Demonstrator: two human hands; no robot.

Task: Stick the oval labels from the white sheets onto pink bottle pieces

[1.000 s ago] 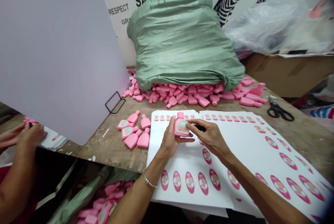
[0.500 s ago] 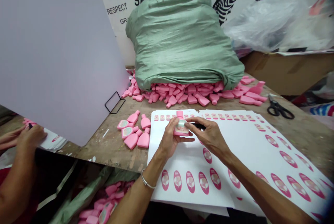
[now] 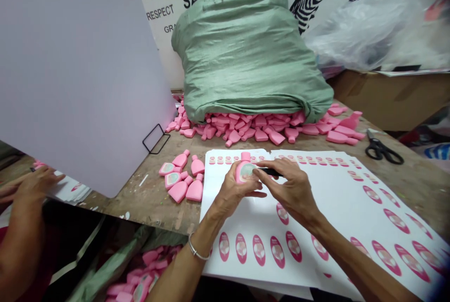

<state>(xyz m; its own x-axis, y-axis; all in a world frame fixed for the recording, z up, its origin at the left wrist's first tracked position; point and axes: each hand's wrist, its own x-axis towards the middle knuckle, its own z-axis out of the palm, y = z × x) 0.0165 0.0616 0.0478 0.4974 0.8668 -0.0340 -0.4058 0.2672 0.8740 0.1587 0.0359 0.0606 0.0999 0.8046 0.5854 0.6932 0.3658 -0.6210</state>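
A pink bottle [image 3: 245, 160], neck pointing away and front turned to view, is held in the left fingers [image 3: 256, 194]. A rounded pale-green label [image 3: 246, 171] covers much of that front, its right edge hidden by the right fingers [image 3: 267, 163], which grip a slim black tool [image 3: 273, 171].
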